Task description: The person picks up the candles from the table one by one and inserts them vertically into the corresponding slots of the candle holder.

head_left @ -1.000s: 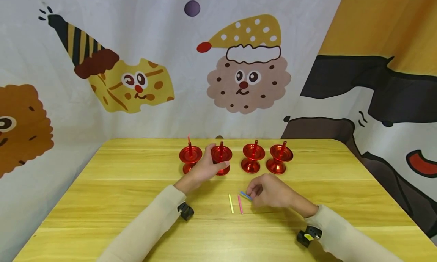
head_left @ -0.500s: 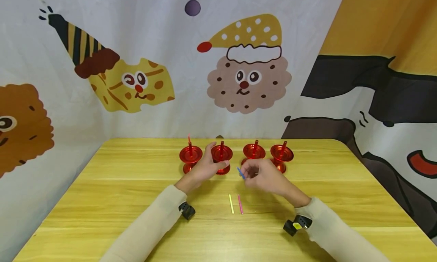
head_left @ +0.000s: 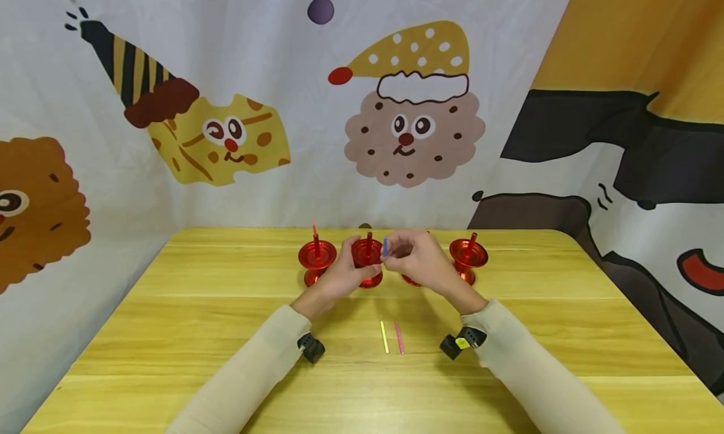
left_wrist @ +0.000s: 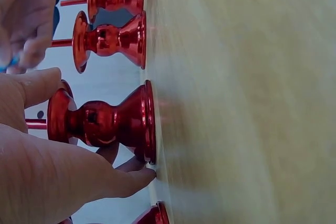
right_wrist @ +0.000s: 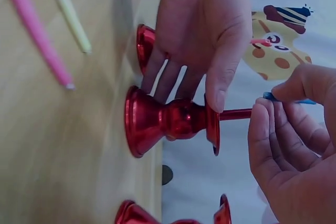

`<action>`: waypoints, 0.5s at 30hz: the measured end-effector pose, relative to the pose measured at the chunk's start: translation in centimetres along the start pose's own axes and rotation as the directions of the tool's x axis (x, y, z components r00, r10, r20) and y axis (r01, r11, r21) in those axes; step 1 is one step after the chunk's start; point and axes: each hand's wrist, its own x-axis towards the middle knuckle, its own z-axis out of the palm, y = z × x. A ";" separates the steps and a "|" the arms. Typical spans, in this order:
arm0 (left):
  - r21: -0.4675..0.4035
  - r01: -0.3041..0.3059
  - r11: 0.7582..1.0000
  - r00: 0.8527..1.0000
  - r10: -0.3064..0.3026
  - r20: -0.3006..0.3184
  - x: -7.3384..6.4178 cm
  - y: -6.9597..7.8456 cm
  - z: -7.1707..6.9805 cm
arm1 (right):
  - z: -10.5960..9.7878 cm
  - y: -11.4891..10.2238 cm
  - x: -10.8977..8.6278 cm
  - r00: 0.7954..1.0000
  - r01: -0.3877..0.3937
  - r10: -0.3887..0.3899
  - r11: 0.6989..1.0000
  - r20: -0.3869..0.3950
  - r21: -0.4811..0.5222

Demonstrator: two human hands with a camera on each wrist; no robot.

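Blue candle (head_left: 386,246) is pinched upright between the right hand's (head_left: 420,257) fingertips (right_wrist: 261,113).

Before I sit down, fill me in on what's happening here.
A person's left hand holds the second red candle holder from the left. The right hand pinches a blue candle, roughly upright, beside that holder's post but not yet on it. The leftmost holder has a reddish candle on its post; the rightmost holder has none. A yellow candle and a pink candle lie side by side on the table, nearer the person.
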 end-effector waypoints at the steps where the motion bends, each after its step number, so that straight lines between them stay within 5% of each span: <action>1: -0.004 -0.004 1.000 1.000 0.004 0.004 0.0 0.0 0.0 | 0.1 -0.1 0.3 1.000 0.001 -0.001 1.000 -0.014 -0.002; 15: -0.018 -0.041 0.999 0.999 0.041 0.017 0.2 -0.3 -0.2 | 1.0 -0.3 3.4 0.980 0.022 -0.021 1.000 -0.199 0.006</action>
